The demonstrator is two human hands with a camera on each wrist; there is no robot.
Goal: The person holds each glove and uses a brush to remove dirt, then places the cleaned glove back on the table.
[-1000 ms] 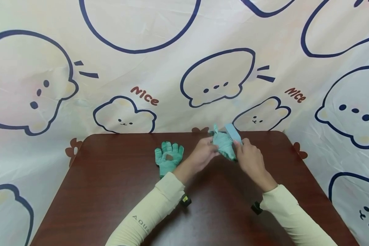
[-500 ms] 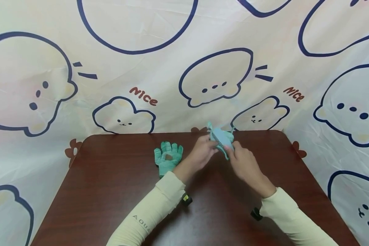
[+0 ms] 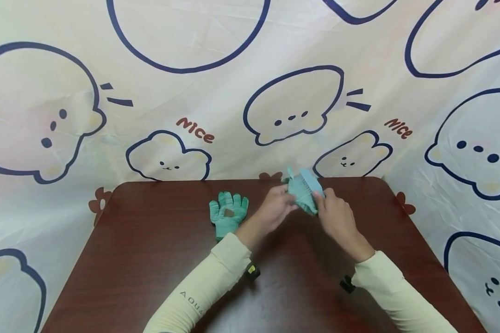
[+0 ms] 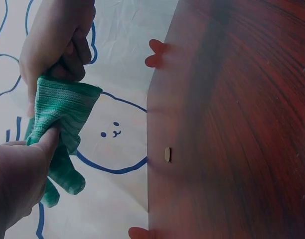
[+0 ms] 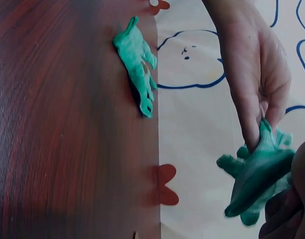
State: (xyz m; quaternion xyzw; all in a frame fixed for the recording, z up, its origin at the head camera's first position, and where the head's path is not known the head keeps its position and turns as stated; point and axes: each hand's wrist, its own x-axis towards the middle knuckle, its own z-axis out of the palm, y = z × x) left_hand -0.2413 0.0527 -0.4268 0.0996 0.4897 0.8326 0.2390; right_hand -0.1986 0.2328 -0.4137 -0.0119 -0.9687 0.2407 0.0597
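Observation:
A green knitted glove (image 3: 301, 193) is held up near the table's far edge, its fingers dangling below the left hand in the left wrist view. My left hand (image 3: 275, 206) pinches it between thumb and fingers. My right hand (image 3: 339, 217) grips a light-blue brush (image 3: 312, 181), a flat block with a row of short bristles along one side, laid against the glove. In the right wrist view the glove's dark cuff opening (image 5: 262, 181) shows beside the right hand (image 5: 299, 191); the brush is hidden there.
A second green glove (image 3: 227, 216) lies flat on the dark wooden table (image 3: 158, 268), left of my left forearm, with a brown spot on its palm. A small tan piece (image 4: 168, 154) rests near the table's edge. Behind hangs a cream cloth (image 3: 225, 97) with cartoon outlines.
The brush has swung left across the glove and then back right and up, with the right hand. The left hand stays nearly in place; the glove has shifted and flexed.

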